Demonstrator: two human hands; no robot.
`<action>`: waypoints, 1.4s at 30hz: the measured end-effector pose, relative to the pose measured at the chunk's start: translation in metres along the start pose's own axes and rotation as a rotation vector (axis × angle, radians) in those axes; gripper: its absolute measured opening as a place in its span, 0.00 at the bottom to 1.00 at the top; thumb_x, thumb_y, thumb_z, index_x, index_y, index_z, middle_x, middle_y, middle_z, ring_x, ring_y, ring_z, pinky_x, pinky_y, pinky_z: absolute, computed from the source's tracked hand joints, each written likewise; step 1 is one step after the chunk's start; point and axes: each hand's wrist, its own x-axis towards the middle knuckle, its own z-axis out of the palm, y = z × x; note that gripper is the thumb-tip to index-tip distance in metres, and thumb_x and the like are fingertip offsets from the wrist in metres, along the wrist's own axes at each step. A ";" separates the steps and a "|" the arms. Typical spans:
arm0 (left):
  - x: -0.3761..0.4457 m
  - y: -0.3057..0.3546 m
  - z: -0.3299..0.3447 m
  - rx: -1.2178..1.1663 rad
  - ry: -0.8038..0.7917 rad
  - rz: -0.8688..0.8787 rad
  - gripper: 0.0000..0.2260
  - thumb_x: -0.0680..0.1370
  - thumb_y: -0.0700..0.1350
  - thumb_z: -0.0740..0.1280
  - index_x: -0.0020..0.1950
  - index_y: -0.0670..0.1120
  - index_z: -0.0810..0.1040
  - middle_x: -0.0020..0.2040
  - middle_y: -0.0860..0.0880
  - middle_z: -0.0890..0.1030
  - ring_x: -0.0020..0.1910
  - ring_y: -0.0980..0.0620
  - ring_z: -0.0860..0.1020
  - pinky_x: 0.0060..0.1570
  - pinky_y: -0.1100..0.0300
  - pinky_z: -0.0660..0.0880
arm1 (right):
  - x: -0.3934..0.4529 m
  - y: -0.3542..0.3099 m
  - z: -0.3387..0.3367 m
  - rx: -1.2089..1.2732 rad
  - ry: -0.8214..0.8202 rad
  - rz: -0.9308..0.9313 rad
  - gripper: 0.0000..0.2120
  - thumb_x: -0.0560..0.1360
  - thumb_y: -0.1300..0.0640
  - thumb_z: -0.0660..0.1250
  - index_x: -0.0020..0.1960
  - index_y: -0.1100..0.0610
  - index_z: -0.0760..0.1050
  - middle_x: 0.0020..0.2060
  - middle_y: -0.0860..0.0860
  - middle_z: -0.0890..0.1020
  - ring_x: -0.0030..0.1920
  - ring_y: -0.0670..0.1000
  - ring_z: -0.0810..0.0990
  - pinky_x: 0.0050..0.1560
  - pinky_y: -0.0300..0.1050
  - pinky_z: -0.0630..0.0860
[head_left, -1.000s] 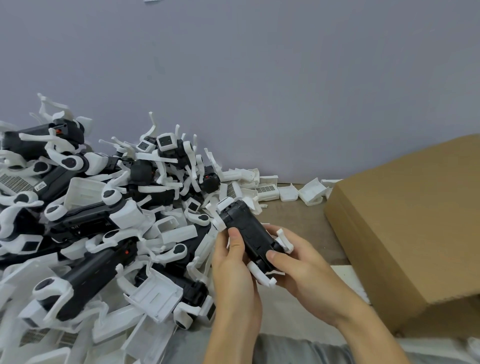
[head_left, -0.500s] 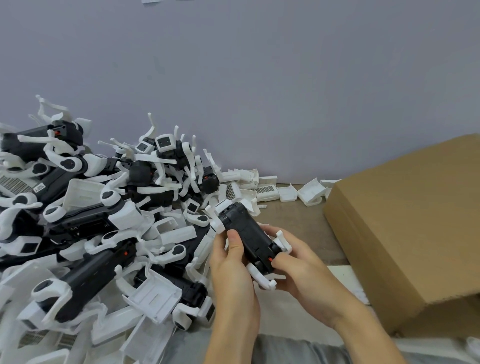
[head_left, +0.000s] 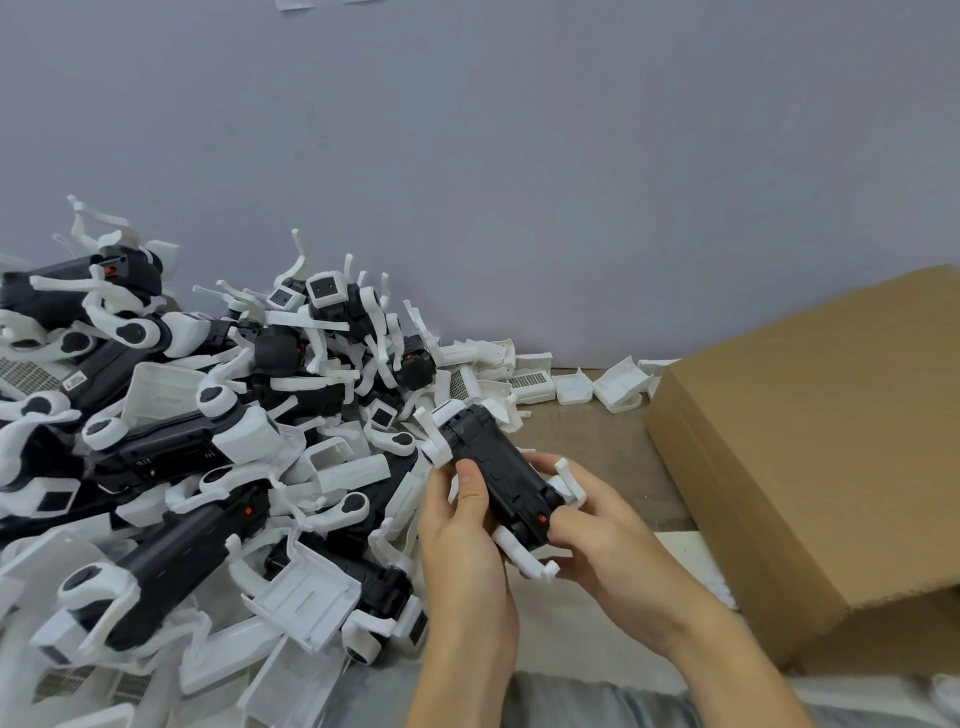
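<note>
I hold a black device body with white plastic clips (head_left: 491, 467) in both hands above the table, its long axis slanting from upper left to lower right. My left hand (head_left: 462, 540) grips its left side, thumb laid on the black top face. My right hand (head_left: 597, 540) grips the lower right end, thumb near a small red button, fingers curled under a white clip. The device's underside is hidden by my fingers.
A large heap of the same black and white devices and loose white clips (head_left: 182, 457) fills the left. A brown cardboard box (head_left: 810, 457) stands at the right. Several white loose parts (head_left: 571, 387) lie along the grey wall (head_left: 519, 156). Brown tabletop (head_left: 592, 447) shows between them.
Both hands have kept their hold on the device. My right thumb has slid slightly toward the device's lower end, exposing the red button.
</note>
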 end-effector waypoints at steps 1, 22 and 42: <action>0.000 0.000 0.000 -0.002 -0.005 0.005 0.11 0.85 0.48 0.59 0.56 0.46 0.80 0.55 0.36 0.83 0.55 0.38 0.82 0.62 0.37 0.76 | 0.000 0.000 0.000 -0.004 0.004 0.001 0.22 0.67 0.59 0.59 0.54 0.39 0.80 0.44 0.48 0.84 0.41 0.47 0.81 0.38 0.37 0.76; 0.003 -0.003 -0.001 -0.036 -0.042 0.021 0.11 0.84 0.48 0.60 0.59 0.46 0.80 0.55 0.38 0.84 0.54 0.41 0.83 0.54 0.45 0.80 | -0.001 0.002 -0.001 0.026 0.028 0.002 0.19 0.66 0.53 0.63 0.55 0.42 0.80 0.46 0.51 0.83 0.43 0.50 0.80 0.40 0.43 0.76; -0.001 0.002 -0.004 -0.221 -0.171 -0.123 0.25 0.71 0.57 0.67 0.63 0.45 0.80 0.54 0.37 0.82 0.50 0.40 0.81 0.41 0.54 0.79 | -0.006 -0.013 0.001 0.376 -0.111 0.018 0.25 0.69 0.59 0.60 0.66 0.51 0.76 0.54 0.64 0.83 0.45 0.64 0.83 0.47 0.53 0.80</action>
